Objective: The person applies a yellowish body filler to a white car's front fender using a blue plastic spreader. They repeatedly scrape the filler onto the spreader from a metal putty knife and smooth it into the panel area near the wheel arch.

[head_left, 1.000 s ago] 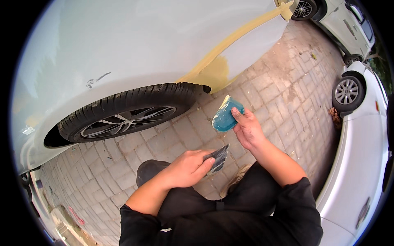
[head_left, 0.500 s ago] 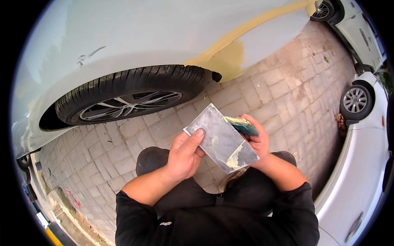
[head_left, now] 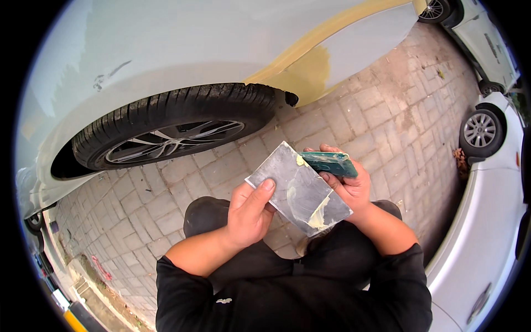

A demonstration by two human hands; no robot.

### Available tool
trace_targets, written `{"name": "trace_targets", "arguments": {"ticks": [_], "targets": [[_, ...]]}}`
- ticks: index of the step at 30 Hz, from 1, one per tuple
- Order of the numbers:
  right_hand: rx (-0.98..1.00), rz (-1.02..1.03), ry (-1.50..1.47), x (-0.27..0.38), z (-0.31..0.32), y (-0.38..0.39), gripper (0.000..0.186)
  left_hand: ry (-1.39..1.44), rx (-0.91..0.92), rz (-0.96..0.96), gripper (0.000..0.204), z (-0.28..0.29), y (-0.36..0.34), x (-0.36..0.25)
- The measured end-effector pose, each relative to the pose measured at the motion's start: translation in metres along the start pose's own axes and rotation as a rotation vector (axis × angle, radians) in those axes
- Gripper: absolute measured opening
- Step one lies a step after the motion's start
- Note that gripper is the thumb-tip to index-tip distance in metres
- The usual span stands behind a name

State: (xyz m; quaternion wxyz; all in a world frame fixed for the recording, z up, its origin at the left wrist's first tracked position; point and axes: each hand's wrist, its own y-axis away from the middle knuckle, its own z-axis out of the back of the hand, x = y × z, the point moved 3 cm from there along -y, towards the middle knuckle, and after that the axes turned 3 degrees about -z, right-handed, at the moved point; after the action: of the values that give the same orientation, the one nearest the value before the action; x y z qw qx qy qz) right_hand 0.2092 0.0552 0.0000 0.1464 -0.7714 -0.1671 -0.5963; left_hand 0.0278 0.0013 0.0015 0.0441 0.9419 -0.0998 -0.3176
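My left hand (head_left: 250,213) is closed on a grey rectangular mixing board (head_left: 296,185), thumb on top and fingers underneath. Pale yellow filler putty (head_left: 318,214) lies smeared near the board's lower right corner, with a smaller dab at its upper right edge. In my right hand (head_left: 354,188) is a dark green putty spreader (head_left: 332,162), gripped between thumb and fingers. The spreader's left end meets or overlaps the board's upper right edge, beside the small dab. Beyond my hands, a light car body panel (head_left: 287,50) carries yellowish filler (head_left: 310,72) behind the wheel.
The car's tyre and wheel (head_left: 177,124) stand just ahead, left of centre. Grey paving bricks (head_left: 138,205) cover the ground. A white car (head_left: 481,221) is parked close on my right, another vehicle (head_left: 481,44) farther back. My bent knees (head_left: 206,216) sit below the board.
The spreader has turned in my right hand, showing its broad green face, and its end now sits at the board's edge. A putty dab and a fresh thin smear now show on the board.
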Motion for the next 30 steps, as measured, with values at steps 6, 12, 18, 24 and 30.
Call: {"name": "trace_targets", "arguments": {"ticks": [6, 12, 18, 24, 30], "targets": [[0.051, -0.057, 0.251, -0.006, -0.006, 0.011, 0.053, 0.048, 0.003, 0.028, 0.038, 0.004, 0.001, 0.006], [0.236, -0.044, 0.436, -0.004, -0.007, 0.015, 0.055, 0.03, 0.067, 0.073, 0.038, 0.004, 0.006, 0.007], [0.029, -0.376, 0.043, -0.011, 0.001, -0.01, 0.033, 0.032, 0.108, 0.082, 0.038, 0.003, 0.002, 0.001], [0.028, -0.254, -0.764, -0.029, 0.034, -0.023, 0.013, -0.007, 0.055, 0.242, 0.037, 0.005, -0.001, 0.01], [0.147, -0.219, -0.753, -0.018, 0.018, -0.022, 0.016, 0.097, 0.141, 0.439, 0.036, -0.015, 0.006, 0.032]]}}
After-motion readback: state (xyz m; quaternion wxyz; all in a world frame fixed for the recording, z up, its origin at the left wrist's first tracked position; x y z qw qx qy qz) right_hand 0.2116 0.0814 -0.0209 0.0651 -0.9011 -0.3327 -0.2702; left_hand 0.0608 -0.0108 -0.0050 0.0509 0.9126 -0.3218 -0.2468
